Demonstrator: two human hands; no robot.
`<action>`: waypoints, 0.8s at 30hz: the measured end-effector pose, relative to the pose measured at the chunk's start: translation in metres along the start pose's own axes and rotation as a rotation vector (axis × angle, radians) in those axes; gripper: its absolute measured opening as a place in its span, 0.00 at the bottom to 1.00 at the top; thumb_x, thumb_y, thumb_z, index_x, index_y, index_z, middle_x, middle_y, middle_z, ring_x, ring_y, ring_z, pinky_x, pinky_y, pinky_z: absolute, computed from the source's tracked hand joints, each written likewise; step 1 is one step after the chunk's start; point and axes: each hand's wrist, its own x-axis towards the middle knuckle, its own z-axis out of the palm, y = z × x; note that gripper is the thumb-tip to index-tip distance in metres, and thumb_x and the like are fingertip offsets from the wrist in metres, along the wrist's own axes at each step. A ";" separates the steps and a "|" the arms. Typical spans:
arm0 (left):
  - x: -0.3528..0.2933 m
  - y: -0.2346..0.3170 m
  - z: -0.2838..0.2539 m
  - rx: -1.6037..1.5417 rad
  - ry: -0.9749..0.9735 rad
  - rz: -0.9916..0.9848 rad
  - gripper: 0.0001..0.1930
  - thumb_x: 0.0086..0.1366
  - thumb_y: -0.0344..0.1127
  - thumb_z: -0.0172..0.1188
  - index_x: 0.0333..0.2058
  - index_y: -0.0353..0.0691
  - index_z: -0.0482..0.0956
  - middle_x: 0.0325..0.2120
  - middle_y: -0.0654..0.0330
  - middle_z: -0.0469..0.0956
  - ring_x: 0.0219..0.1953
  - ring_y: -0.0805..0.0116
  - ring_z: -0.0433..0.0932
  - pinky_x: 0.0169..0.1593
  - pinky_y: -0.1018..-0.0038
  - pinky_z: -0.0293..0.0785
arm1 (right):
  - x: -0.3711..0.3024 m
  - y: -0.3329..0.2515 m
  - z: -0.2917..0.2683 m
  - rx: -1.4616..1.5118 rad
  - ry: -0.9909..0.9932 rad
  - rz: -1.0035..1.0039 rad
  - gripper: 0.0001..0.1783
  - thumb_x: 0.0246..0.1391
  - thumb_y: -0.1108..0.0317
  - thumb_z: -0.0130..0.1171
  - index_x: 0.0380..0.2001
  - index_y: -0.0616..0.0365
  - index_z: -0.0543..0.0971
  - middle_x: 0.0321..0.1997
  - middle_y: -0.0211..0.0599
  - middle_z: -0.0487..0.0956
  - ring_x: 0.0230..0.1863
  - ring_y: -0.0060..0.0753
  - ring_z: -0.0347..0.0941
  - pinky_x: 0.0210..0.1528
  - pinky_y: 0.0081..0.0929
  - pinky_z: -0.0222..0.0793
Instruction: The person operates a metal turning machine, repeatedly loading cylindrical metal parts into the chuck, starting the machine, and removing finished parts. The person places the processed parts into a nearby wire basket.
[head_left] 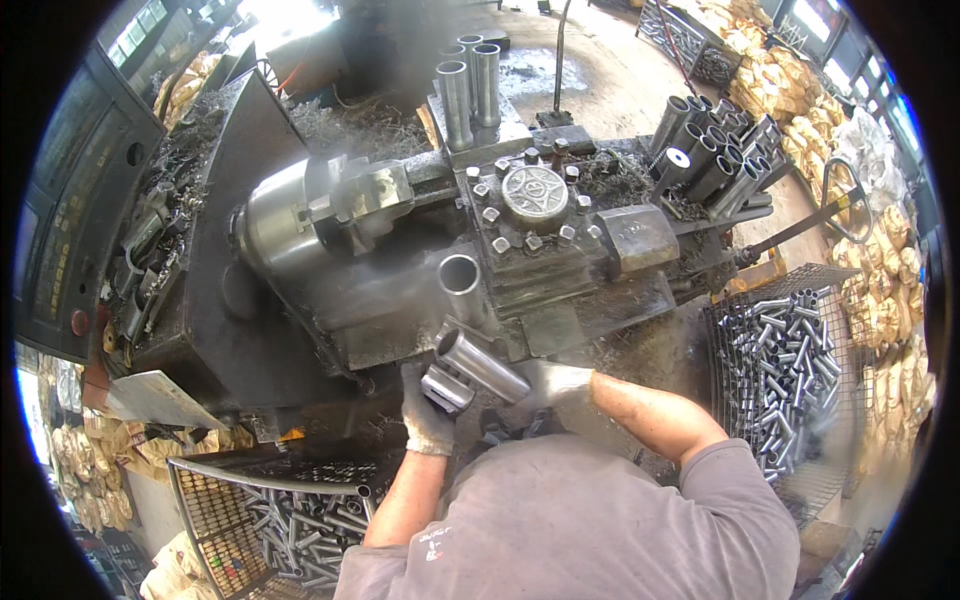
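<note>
Both my hands wear pale work gloves and are close together in front of the lathe. My left hand is closed around a short, shiny grooved metal piece; its exact kind I cannot make out. At the lower end of a steel tube is my right hand, closed on it, its fingers partly hidden. That tube lies tilted, open end up and to the left, just above the grooved piece. Beyond it, another steel tube stands upright on the lathe carriage, touched by neither hand.
The lathe's chuck is at left, beside a bolted tool post. Several tubes stand behind it, and more tubes at right. Wire baskets of short tubes flank me, one at right, one at lower left.
</note>
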 end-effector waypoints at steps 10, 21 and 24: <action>0.006 0.033 0.077 1.163 -0.108 0.711 0.42 0.58 0.39 0.81 0.68 0.41 0.69 0.49 0.55 0.85 0.45 0.56 0.87 0.50 0.65 0.86 | -0.028 -0.068 -0.095 -0.160 0.589 0.020 0.19 0.51 0.59 0.79 0.44 0.53 0.85 0.38 0.46 0.89 0.41 0.44 0.89 0.45 0.37 0.84; 0.085 0.087 0.082 0.811 -0.063 0.659 0.25 0.70 0.42 0.74 0.59 0.38 0.78 0.46 0.59 0.84 0.45 0.68 0.84 0.51 0.67 0.82 | -0.047 -0.085 -0.043 -0.340 0.196 0.170 0.19 0.62 0.63 0.65 0.56 0.48 0.84 0.50 0.47 0.87 0.48 0.51 0.87 0.53 0.45 0.83; 0.073 0.105 0.057 0.239 -0.109 0.268 0.30 0.72 0.59 0.67 0.58 0.39 0.79 0.49 0.57 0.85 0.49 0.59 0.85 0.55 0.58 0.84 | 0.014 -0.083 0.009 -0.508 0.252 -0.095 0.23 0.59 0.62 0.64 0.57 0.55 0.80 0.45 0.51 0.85 0.42 0.58 0.87 0.42 0.52 0.85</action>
